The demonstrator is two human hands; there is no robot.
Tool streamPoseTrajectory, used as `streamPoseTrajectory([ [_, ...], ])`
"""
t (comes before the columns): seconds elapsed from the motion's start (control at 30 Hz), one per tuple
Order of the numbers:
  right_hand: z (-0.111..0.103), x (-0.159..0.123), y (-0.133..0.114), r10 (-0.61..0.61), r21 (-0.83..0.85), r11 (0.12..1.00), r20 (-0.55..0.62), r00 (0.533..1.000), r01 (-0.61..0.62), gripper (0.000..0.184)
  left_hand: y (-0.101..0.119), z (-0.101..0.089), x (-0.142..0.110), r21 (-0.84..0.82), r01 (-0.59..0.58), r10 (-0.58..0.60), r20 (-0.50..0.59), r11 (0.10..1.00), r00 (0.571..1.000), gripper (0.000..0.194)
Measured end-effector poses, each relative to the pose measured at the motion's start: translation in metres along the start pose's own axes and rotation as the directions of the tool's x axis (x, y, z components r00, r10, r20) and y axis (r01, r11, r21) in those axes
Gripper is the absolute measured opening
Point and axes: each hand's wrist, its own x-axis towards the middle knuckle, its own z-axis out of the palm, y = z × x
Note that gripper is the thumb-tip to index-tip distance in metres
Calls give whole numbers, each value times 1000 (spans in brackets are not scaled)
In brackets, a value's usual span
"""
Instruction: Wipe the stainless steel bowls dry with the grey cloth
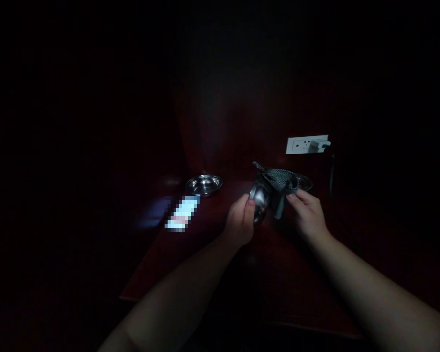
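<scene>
My left hand [241,220] grips the rim of a shiny metal bowl [260,199], which is tilted on its side above the table. In my right hand [308,212] is a dark patterned cloth [280,181], pinched between thumb and fingers. The cloth lies against the bowl's far upper side, and one end hangs down beside it. Behind the cloth, part of another metal dish [305,183] shows; the rest of it is hidden. A second shiny bowl [204,185] rests upright on the table, left of my hands.
A lit, pixelated phone-like screen [182,214] lies near the left edge of the dark red table [190,264]. On the back wall, a white socket plate [298,145] holds a plug [320,144], with a cord hanging to its right. Most surroundings are too dark to make out.
</scene>
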Motion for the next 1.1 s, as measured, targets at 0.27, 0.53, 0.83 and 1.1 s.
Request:
streamPoseTrajectory([
  [0.27, 2, -1, -4, -39, -62, 997, 33, 999, 41, 20, 0, 1, 1, -5, 29, -29, 8, 1000, 1000, 32],
  [0.53, 4, -3, -15, -31, -82, 996, 72, 997, 37, 23, 0, 3, 0, -11, 60, -59, 13, 998, 998, 33],
  [0.83, 13, -6, -16, -105, -143, 980, 199, 974, 135, 17, 0, 3, 0, -106, 75, -78, -31, 992, 996, 31],
  [1.1, 14, -4, -12, -147, -226, 959, 115, 982, 170, 13, 5, 5, 2, -182, -12, 27, 79, 983, 997, 29],
])
